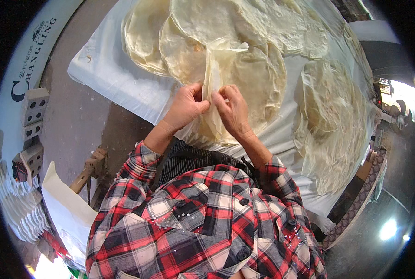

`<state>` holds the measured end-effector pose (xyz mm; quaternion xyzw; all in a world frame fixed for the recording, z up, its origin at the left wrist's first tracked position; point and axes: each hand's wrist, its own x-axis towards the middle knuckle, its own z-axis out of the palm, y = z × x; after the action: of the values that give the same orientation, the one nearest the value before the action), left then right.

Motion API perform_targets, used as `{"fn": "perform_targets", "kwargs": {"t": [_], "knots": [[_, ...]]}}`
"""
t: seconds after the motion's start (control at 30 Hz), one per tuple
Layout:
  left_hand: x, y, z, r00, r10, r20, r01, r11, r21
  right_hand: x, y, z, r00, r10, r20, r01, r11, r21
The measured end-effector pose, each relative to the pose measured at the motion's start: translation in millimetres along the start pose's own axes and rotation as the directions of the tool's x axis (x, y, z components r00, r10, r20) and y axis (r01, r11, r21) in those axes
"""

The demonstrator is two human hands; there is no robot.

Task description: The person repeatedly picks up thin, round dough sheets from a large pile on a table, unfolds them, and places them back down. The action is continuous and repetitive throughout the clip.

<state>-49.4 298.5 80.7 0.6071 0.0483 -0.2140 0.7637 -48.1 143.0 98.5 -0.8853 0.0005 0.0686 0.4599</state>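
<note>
My left hand (185, 106) is closed, its thumb and fingers pinching the left edge of a folded thin pancake sheet (213, 69). Opposite it, my right hand (233, 109) pinches the same sheet from the right side. The sheet is pale yellow, papery and translucent. It stands in a narrow upright fold between my hands, and its top corner flops to the right. Beneath it spreads a pile of large round pancake sheets (261, 88), whose near part my hands and the folded sheet partly cover.
White cloth (124, 90) covers the table under the sheets. Further stacks of sheets lie at the back (144, 39) and on the right (333, 130). A wooden beam (89, 169) and perforated blocks (34, 109) stand to the left. A fan (399, 114) is at the far right.
</note>
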Motion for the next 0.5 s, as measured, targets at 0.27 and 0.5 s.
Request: {"fn": "perform_targets", "kwargs": {"t": [0.27, 0.5], "knots": [[-2, 5, 6, 1.0, -0.001, -0.005, 0.001, 1.0, -0.01, 6, 26, -2, 0.965, 0.156, 0.21, -0.2, 0.957, 0.208], [0, -20, -14, 0.987, -0.02, -0.162, 0.019, 1.0, -0.013, 2, 16, -28, 0.963, 0.205, 0.174, -0.269, 0.725, 0.634]]}}
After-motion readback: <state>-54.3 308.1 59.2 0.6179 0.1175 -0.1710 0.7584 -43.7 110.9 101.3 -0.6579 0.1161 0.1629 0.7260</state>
